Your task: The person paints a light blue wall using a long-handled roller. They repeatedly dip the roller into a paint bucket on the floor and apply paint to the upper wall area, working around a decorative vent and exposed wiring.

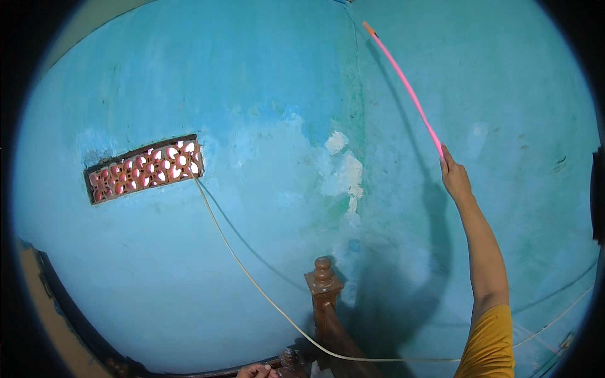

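Observation:
My right hand (456,177) is raised high at the right and grips one end of a long, thin pink stick (410,89). The stick slants up and left to an orange-brown tip (368,28) near the corner of the blue walls. Its shadow falls on the wall beside it. At the bottom edge, my left hand (257,371) shows only in part, fingers bent, close to dark carved wood (289,359). Whether it holds anything is hidden by the picture's edge.
A brown wooden newel post (323,283) with a handrail (347,340) stands below the corner. A pale cable (250,279) hangs from a patterned vent block (146,167) and runs right, passing behind my arm. White patches (349,175) mark the blue wall (212,85).

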{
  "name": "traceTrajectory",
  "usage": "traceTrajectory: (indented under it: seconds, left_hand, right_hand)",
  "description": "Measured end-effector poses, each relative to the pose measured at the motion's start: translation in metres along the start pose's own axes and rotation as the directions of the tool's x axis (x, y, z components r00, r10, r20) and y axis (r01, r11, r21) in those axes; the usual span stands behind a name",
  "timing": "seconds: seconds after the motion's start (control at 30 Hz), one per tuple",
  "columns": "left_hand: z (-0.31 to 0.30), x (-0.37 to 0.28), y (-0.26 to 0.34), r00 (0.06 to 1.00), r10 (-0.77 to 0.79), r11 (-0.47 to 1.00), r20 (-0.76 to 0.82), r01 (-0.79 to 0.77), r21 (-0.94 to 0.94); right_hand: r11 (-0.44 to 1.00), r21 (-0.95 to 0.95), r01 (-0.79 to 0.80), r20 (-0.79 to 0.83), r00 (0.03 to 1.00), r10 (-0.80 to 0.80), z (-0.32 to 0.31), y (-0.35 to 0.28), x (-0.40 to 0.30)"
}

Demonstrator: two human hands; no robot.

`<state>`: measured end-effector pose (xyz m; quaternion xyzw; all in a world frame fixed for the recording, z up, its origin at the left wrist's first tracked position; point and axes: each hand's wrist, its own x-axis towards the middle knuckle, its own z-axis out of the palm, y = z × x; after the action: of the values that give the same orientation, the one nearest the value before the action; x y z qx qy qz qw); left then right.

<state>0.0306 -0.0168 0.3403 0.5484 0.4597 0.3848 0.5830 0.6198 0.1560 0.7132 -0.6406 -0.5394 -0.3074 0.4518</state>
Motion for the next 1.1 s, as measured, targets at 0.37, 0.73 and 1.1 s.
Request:
traceTrajectory:
  seconds: [0.37, 0.73, 1.1]
  left_hand:
    - [0.008, -0.015, -0.001, 0.994, 0.046, 0.987, -0.104, -0.029, 0.161]
    - [0.015, -0.004, 0.009, 1.000, -0.014, 0.979, -0.026, 0.019, 0.203]
    - [0.011, -0.015, 0.000, 0.993, -0.029, 0.985, -0.111, 0.047, 0.166]
  right_hand:
    - [0.997, -0.067, -0.043, 0.198, 0.979, 0.055, 0.077, 0.150, -0.247]
    - [0.992, -0.123, 0.007, 0.071, 0.997, 0.002, 0.068, 0.124, -0.140]
    - [0.997, -0.059, 0.054, 0.062, 0.997, -0.050, 0.059, 0.075, -0.043]
